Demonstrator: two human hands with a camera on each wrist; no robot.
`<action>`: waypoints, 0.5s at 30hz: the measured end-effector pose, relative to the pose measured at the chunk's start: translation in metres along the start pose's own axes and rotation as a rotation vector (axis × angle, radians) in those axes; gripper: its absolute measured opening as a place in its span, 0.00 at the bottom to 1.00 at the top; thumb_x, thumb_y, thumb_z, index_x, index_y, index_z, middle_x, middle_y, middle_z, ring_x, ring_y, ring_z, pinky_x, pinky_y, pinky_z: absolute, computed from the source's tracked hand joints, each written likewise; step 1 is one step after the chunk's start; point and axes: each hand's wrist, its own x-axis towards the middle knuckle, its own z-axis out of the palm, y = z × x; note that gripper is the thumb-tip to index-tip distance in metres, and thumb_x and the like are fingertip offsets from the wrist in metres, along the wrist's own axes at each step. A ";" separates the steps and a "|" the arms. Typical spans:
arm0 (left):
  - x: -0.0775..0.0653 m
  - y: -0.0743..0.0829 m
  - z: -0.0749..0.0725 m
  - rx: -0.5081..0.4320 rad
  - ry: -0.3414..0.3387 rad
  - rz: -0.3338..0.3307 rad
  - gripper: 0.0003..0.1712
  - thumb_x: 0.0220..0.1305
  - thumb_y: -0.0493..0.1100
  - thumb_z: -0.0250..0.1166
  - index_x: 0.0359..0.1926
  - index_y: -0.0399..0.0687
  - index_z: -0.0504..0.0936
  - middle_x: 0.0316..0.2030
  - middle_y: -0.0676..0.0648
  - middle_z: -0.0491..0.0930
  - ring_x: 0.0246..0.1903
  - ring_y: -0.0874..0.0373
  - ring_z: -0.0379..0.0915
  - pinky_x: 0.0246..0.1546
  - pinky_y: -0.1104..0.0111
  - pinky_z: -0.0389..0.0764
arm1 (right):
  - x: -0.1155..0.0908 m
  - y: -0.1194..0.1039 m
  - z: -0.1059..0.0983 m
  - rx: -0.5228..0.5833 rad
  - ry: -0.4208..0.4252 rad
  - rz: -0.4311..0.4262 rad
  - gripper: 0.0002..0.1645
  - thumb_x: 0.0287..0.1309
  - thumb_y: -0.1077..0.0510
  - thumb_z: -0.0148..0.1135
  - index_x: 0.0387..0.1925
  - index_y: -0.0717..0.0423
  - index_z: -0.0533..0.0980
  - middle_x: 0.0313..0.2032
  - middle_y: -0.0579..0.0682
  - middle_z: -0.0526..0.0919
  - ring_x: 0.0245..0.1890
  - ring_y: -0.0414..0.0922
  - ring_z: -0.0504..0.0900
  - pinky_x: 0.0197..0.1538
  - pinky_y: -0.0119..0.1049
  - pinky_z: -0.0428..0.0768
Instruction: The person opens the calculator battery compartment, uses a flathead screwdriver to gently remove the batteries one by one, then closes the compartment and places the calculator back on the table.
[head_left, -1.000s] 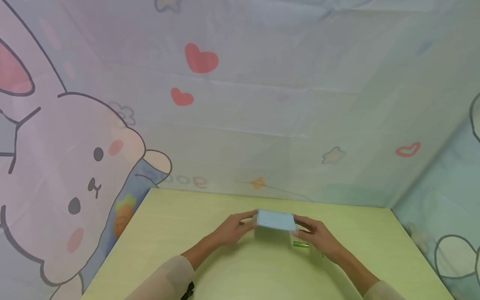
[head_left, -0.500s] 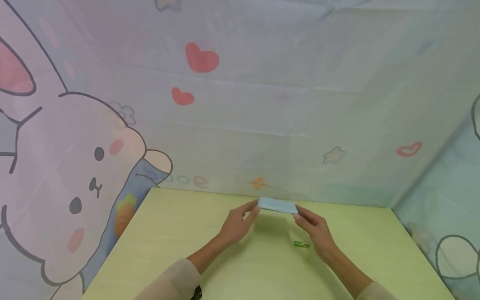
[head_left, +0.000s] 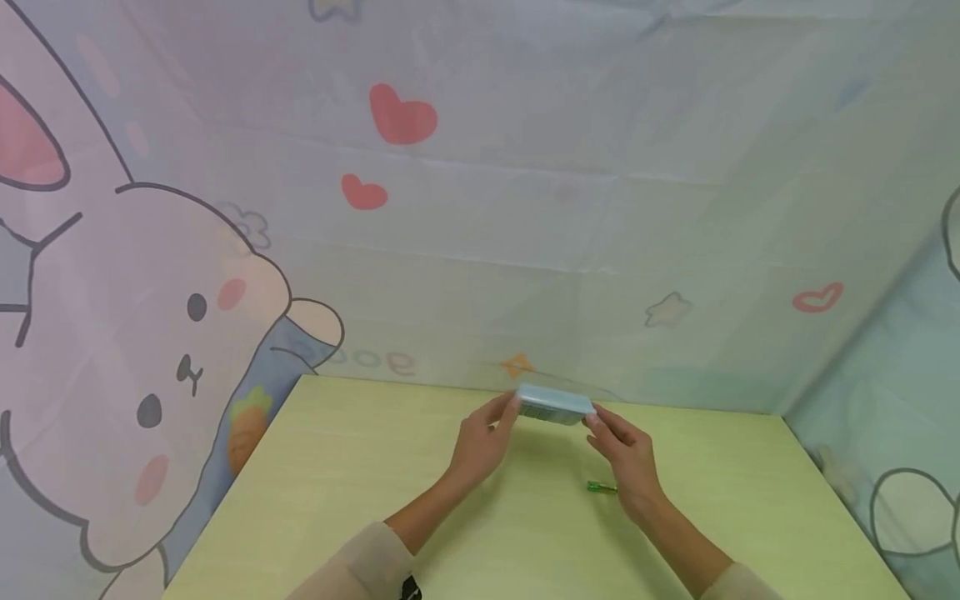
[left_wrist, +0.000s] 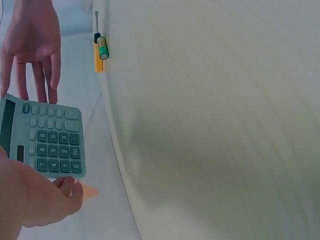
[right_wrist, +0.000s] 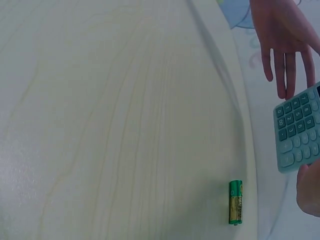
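A pale blue-green calculator (head_left: pixel 555 405) is held up over the table between both hands. My left hand (head_left: pixel 480 443) pinches its left end between thumb and fingers. At the opposite end, my right hand (head_left: pixel 627 457) grips the right edge with the thumb on the near side. In the left wrist view the calculator's keys (left_wrist: pixel 59 145) show; the head view shows a narrow, slanted face with printed marks. Below the right hand, a green battery (right_wrist: pixel 235 202) lies on the table. Beside it, in the left wrist view, is a screwdriver (left_wrist: pixel 98 64) with a yellow handle, hidden in the head view.
The light wooden tabletop (head_left: pixel 360 467) runs back to a printed cloth backdrop (head_left: pixel 480 250) with hearts and a large rabbit. More cloth closes off the right side (head_left: pixel 900 417). A small black object (head_left: pixel 410 588) shows under the left sleeve.
Both hands have lifted the calculator and carried it away toward the backdrop. It has also tilted, so a printed face shows now. The battery has stayed in place.
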 end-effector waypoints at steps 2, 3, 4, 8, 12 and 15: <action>0.000 -0.001 0.001 0.006 0.006 0.009 0.35 0.81 0.68 0.49 0.74 0.54 0.76 0.66 0.50 0.81 0.67 0.49 0.76 0.66 0.49 0.77 | -0.001 -0.001 0.002 -0.013 0.013 0.002 0.30 0.77 0.52 0.63 0.71 0.65 0.74 0.63 0.55 0.83 0.63 0.45 0.82 0.64 0.36 0.79; 0.000 -0.001 0.001 0.009 0.008 0.016 0.35 0.82 0.67 0.49 0.75 0.54 0.75 0.65 0.49 0.81 0.67 0.48 0.76 0.66 0.49 0.76 | -0.001 -0.001 0.002 -0.023 0.018 0.001 0.30 0.77 0.52 0.63 0.71 0.65 0.74 0.64 0.57 0.82 0.63 0.44 0.82 0.63 0.34 0.79; -0.001 -0.001 0.001 0.013 0.007 0.026 0.34 0.82 0.66 0.49 0.75 0.53 0.74 0.65 0.47 0.81 0.67 0.47 0.75 0.66 0.49 0.76 | -0.001 -0.002 0.003 -0.034 0.023 -0.002 0.30 0.77 0.51 0.63 0.71 0.64 0.74 0.65 0.59 0.81 0.62 0.42 0.82 0.63 0.33 0.79; -0.002 -0.002 0.003 0.035 0.006 0.077 0.33 0.84 0.62 0.49 0.78 0.49 0.71 0.64 0.41 0.80 0.67 0.42 0.74 0.67 0.47 0.74 | 0.000 -0.002 0.005 -0.023 0.006 -0.022 0.32 0.79 0.50 0.60 0.73 0.65 0.71 0.69 0.63 0.77 0.65 0.40 0.80 0.66 0.34 0.76; -0.001 -0.005 0.006 0.044 0.006 0.112 0.34 0.85 0.60 0.49 0.80 0.48 0.67 0.64 0.38 0.76 0.65 0.40 0.73 0.67 0.47 0.74 | -0.001 -0.003 0.007 0.013 -0.041 -0.053 0.33 0.82 0.51 0.56 0.76 0.67 0.67 0.73 0.63 0.72 0.70 0.44 0.76 0.70 0.39 0.72; 0.000 -0.007 0.008 0.042 0.007 0.126 0.34 0.85 0.59 0.49 0.80 0.48 0.66 0.64 0.37 0.74 0.63 0.41 0.73 0.67 0.47 0.74 | -0.002 -0.003 0.008 -0.004 -0.062 -0.071 0.34 0.83 0.50 0.54 0.77 0.66 0.64 0.75 0.62 0.69 0.73 0.47 0.72 0.71 0.39 0.70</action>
